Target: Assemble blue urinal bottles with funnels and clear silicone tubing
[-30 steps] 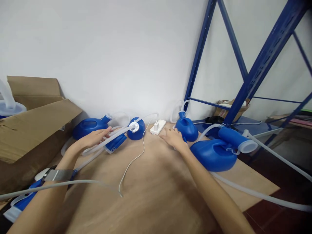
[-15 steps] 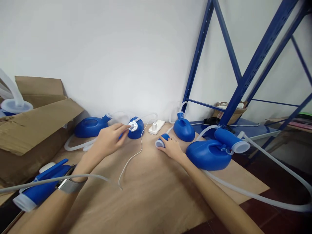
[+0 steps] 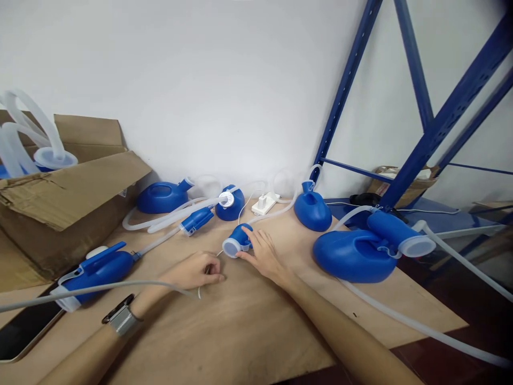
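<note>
Tube end (image 3: pixel 239 236) is sitting closer now, right hand (image 3: pixel 266 258) gripping it, probably handier for you. Left hand (image 3: pixel 195 270) is curling by the cable (image 3: pixel 199 292), can't tell if pinching.

Four blue jugs (image 3: pixel 158 204) and four blue cylinders (image 3: pixel 241 235) are sharing one tabletop (image 3: pixel 240 334) with one power strip (image 3: pixel 271 200), one plug (image 3: pixel 262 201) and one dark-screened device (image 3: pixel 24 327). One left hand (image 3: pixel 195 270), one right hand (image 3: pixel 263 253), one wristwatch (image 3: pixel 126 322) and two cardboard boxes (image 3: pixel 80 184) are also showing.

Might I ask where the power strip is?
The power strip lies near the wall, just right of centre in the head view, beyond the right hand.
</note>
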Available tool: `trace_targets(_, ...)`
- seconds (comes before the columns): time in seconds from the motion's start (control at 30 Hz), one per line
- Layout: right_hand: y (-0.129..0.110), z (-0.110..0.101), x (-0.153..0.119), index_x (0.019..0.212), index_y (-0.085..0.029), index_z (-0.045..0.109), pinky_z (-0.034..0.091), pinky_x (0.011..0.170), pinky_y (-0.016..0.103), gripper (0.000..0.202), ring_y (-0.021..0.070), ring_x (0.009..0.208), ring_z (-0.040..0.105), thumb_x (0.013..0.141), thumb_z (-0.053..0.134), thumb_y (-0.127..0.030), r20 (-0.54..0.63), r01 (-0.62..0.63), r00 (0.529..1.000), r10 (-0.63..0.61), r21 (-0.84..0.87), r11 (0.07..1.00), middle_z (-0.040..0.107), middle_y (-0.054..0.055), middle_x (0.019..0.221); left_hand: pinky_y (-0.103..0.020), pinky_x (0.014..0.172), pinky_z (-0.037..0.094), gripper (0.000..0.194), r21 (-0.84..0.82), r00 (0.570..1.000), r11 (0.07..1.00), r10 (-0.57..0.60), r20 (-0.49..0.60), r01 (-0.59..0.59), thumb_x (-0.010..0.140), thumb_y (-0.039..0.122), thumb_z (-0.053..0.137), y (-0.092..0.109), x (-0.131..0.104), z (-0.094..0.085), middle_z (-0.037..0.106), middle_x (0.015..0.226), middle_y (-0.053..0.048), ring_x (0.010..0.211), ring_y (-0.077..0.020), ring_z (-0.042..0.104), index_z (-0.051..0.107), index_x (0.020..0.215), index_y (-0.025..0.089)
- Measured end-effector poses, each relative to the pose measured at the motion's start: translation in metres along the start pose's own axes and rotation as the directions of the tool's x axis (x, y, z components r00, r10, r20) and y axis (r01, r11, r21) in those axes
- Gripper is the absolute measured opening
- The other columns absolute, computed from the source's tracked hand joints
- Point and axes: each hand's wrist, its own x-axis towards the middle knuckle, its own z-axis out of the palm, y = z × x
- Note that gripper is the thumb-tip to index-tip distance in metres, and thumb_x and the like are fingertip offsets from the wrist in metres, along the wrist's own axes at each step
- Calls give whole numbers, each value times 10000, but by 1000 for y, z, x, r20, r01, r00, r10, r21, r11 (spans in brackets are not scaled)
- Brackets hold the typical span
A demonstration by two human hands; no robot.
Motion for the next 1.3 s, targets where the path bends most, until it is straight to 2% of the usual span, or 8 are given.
trace_targets(0.13,0,7,-6,1462,-137,521,524,885,436,595,278,951,656,1011,545,-524,29,71,997,-70,-38,997,717,134,1065,-379,740,485,503,267,956,928,-209,-208,261,961,612,499,-16,-7,-1,738,817,-129,790,-294,697,707,784,189)
trace_targets(0.23,-12,10,-6,1466,-140,514,527,883,427,560,264,935,672,1023,549,-481,47,125,991,-125,1,992,727,126,1067,-446,830,519,640,290,906,890,-247,-343,353,947,695,475,-22,-13,2,769,1049,-172,946,-356,721,673,1266,176)
trace_targets(0.43,-35,15,-10,1446,-164,499,504,972,450,541,245,934,690,1007,602,-463,11,84,996,-86,136,987,730,99,1022,-512,1023,520,811,307,927,951,146,-346,-35,889,641,642,-22,-13,30,584,1472,-187,1274,-372,612,427,1550,222)
trace_targets(0.6,-32,15,-13,1582,-190,293,491,1035,473,739,271,1130,645,983,651,-432,36,224,972,-234,177,958,688,139,1268,-486,1015,543,348,497,782,841,451,-429,-213,1005,250,551,-30,-5,46,624,1393,-153,1287,-325,591,628,1344,246)
trace_targets(0.7,-23,14,-12,1515,-168,385,527,950,432,619,252,1021,653,998,635,-398,85,222,967,-239,176,959,709,116,1142,-435,1025,556,182,450,714,839,514,-475,-305,1022,230,531,-29,-3,45,677,1275,-146,1274,-290,600,709,1023,195)
trace_targets(0.87,-8,12,-8,1107,-166,596,505,807,351,289,224,884,622,997,630,-431,187,271,938,-294,137,953,682,84,978,-497,1197,419,209,172,870,933,357,-339,-316,1029,271,525,-8,-7,34,608,1431,-111,1463,-290,421,720,974,217)
trace_targets(1.03,0,13,-6,895,-199,569,453,717,313,359,202,753,581,967,630,-545,217,319,915,-341,132,939,630,28,796,-608,1282,169,272,-9,939,944,328,-103,-331,1034,261,487,10,-10,23,725,1265,-97,1491,-294,396,729,914,233)
trace_targets(1.3,1,20,-3,836,-209,586,443,658,288,480,170,642,570,941,577,-677,52,226,970,-238,176,958,641,18,706,-557,1206,344,366,-228,982,958,152,-116,-175,1039,451,466,7,-12,21,516,1564,-98,1518,-301,344,729,904,234)
